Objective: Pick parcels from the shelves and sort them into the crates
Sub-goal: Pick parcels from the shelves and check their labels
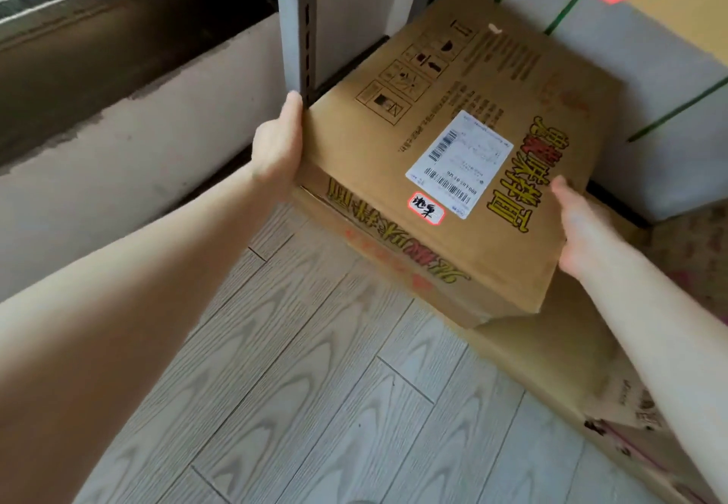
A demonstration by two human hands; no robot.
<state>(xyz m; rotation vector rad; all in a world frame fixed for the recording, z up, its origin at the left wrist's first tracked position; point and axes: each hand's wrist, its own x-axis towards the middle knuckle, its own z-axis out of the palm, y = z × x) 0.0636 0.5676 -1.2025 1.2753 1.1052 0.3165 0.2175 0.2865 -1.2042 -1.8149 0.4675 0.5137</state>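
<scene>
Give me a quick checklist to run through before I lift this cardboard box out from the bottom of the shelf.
1. Left hand on the left edge of the box, thumb on top: ok.
2. Right hand on the right edge, thumb on top: ok, though blurred.
3. Room beside the shelf post: not ok, the left thumb is right beside it.
4. Box top free of loose things: ok, only the shipping label and a small sticker.
5. Near corner clear of the lower box: cannot tell, it overhangs it.
6. Crate ready: cannot tell, none in view.
</scene>
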